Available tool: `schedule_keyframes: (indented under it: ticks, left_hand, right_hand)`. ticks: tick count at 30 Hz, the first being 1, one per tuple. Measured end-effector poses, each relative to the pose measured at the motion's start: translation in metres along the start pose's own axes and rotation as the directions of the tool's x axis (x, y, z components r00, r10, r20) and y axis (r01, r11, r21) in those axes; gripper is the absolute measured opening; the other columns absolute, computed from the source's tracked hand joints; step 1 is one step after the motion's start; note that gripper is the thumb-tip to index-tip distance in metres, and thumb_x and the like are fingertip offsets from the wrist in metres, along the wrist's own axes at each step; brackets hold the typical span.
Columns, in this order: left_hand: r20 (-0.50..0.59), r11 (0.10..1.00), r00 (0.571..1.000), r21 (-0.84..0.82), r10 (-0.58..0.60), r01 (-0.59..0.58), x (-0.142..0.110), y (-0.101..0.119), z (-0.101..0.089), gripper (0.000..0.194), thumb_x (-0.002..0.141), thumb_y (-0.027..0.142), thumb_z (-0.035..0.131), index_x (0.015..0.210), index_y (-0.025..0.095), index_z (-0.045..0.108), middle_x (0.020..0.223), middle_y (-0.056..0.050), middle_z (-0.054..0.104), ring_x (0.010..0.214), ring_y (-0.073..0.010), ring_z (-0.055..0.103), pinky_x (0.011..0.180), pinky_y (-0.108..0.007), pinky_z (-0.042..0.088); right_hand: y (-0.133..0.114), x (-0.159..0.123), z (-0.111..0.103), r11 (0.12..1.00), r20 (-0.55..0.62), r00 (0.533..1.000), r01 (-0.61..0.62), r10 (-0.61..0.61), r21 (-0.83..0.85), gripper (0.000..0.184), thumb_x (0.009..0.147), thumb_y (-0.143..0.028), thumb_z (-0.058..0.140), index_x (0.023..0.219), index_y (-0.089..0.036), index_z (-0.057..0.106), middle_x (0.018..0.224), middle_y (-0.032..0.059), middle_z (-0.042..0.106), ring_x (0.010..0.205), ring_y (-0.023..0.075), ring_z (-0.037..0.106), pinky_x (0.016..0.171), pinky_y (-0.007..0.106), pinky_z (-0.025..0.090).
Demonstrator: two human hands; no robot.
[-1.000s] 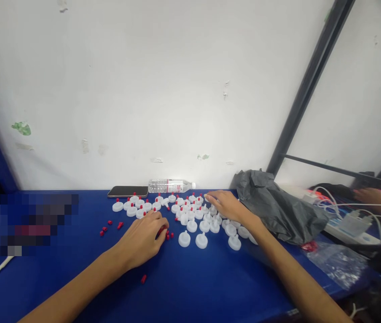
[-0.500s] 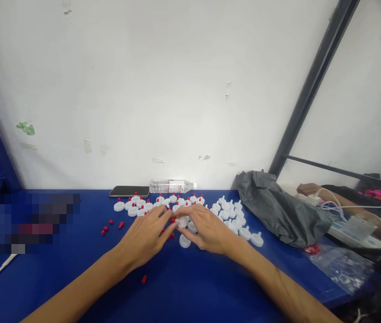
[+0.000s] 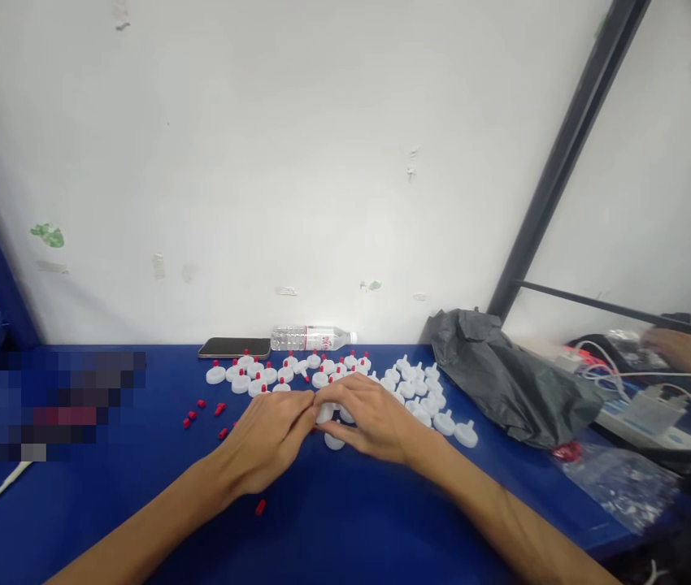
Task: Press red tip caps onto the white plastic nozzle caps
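Observation:
My right hand (image 3: 370, 416) is closed around a white plastic nozzle cap (image 3: 324, 413), its round base partly showing between thumb and fingers. Against it, the fingers of my left hand (image 3: 272, 435) are pinched at the spout end, where a red tip cap was visible a moment earlier; my fingers now hide it. Beyond the hands, white nozzle caps with red tips (image 3: 241, 383) stand in a cluster. To the right lie several white nozzle caps with bare spouts (image 3: 444, 422). Loose red tips (image 3: 219, 409) are scattered left of my hands, and one red tip (image 3: 261, 507) lies nearer me.
A phone (image 3: 234, 348) and a water bottle (image 3: 315, 337) lie along the wall. On the right are a dark grey plastic bag (image 3: 504, 378), a clear bag (image 3: 623, 483) and a power strip (image 3: 650, 422) with white cables. Another person's hand (image 3: 687, 349) shows at far right.
My left hand has turned and closed further over the spout end, covering the red tip. The other person's arm at far right has moved back.

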State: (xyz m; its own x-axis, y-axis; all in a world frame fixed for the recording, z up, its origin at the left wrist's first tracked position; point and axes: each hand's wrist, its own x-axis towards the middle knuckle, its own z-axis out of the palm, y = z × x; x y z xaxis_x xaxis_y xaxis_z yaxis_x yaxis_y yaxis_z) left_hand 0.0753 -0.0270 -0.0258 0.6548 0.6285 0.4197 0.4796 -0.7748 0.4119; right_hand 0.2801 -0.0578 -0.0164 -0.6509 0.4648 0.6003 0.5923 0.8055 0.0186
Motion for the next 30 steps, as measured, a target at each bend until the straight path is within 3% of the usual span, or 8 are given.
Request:
schedule_keyframes:
  ticks: [3,5,8,10,13,17,21,30]
  left_hand:
    - [-0.017,0.976,0.99,-0.169,-0.143,0.138,0.002,0.0,-0.003,0.042,0.099,0.04,0.032,0.063,0.022,0.045,0.059,0.003,0.051,0.058,-0.0169,0.049,0.059,-0.032,0.032]
    - [-0.067,0.962,0.979,-0.209,-0.191,0.174,0.002,-0.001,-0.009,0.045,0.099,0.043,0.028,0.059,0.023,0.031,0.053,0.005,0.038,0.053,-0.0153,0.039,0.055,-0.032,0.028]
    - [-0.14,0.996,0.987,-0.042,-0.082,0.077,-0.001,-0.004,-0.019,0.042,0.1,0.038,0.029,0.061,0.023,0.028,0.054,0.005,0.035,0.051,-0.0141,0.035,0.056,-0.033,0.025]
    - [-0.156,0.992,0.988,0.127,0.002,0.018,-0.002,-0.006,-0.023,0.036,0.098,0.033,0.034,0.064,0.022,0.034,0.056,0.005,0.042,0.052,-0.0142,0.039,0.057,-0.033,0.025]
    - [-0.126,0.972,0.992,0.234,0.008,0.022,-0.001,-0.01,-0.019,0.024,0.095,0.028,0.04,0.073,0.023,0.046,0.068,0.002,0.055,0.061,-0.0165,0.05,0.059,-0.031,0.031]
    - [-0.065,0.959,0.998,0.285,0.014,0.005,-0.001,-0.015,-0.009,0.018,0.095,0.023,0.041,0.086,0.023,0.056,0.089,-0.003,0.063,0.083,-0.0215,0.059,0.068,-0.033,0.041]
    - [-0.017,0.948,0.999,0.318,-0.027,0.031,-0.002,-0.021,-0.003,0.022,0.097,0.023,0.041,0.092,0.022,0.062,0.096,-0.006,0.063,0.092,-0.0241,0.06,0.071,-0.035,0.046]
    - [0.016,0.945,0.998,0.324,-0.055,0.047,-0.001,-0.028,-0.004,0.022,0.097,0.03,0.046,0.098,0.024,0.067,0.098,-0.006,0.066,0.095,-0.0261,0.062,0.075,-0.037,0.049]
  right_hand:
    - [0.013,0.002,0.001,0.996,-0.011,1.0,0.004,-0.005,-0.087,0.026,0.099,-0.032,0.057,0.123,-0.021,0.054,0.105,0.0079,0.072,0.098,0.0224,0.065,0.089,0.039,0.05]
    - [0.031,-0.003,-0.006,0.979,-0.016,0.997,-0.083,0.081,-0.188,0.025,0.098,-0.027,0.057,0.123,-0.023,0.057,0.105,0.0077,0.072,0.1,0.0237,0.063,0.091,0.041,0.048]
    - [0.066,-0.02,-0.026,0.885,-0.085,0.927,-0.374,0.365,-0.277,0.021,0.098,-0.029,0.057,0.117,-0.023,0.062,0.103,0.0078,0.072,0.098,0.0256,0.062,0.089,0.042,0.047]
    - [0.087,-0.032,-0.039,0.846,-0.123,0.892,-0.451,0.435,-0.283,0.019,0.1,-0.029,0.051,0.112,-0.021,0.064,0.107,0.0089,0.071,0.1,0.0263,0.061,0.092,0.043,0.046]
    - [0.105,-0.043,-0.044,0.818,-0.114,0.861,-0.506,0.495,-0.273,0.027,0.103,-0.032,0.043,0.108,-0.02,0.066,0.112,0.0088,0.072,0.102,0.0256,0.062,0.093,0.04,0.046]
    - [0.108,-0.045,-0.031,0.812,-0.02,0.843,-0.524,0.537,-0.257,0.038,0.105,-0.037,0.034,0.114,-0.023,0.068,0.117,0.0056,0.073,0.105,0.0245,0.064,0.096,0.038,0.044]
    - [0.108,-0.046,-0.021,0.801,0.075,0.816,-0.539,0.573,-0.261,0.044,0.106,-0.042,0.031,0.119,-0.025,0.069,0.121,0.0048,0.073,0.11,0.0264,0.064,0.097,0.038,0.043]
    - [0.105,-0.045,-0.025,0.788,0.205,0.767,-0.549,0.608,-0.279,0.057,0.106,-0.047,0.025,0.09,-0.021,0.072,0.09,0.0078,0.076,0.086,0.0241,0.069,0.077,0.031,0.043]
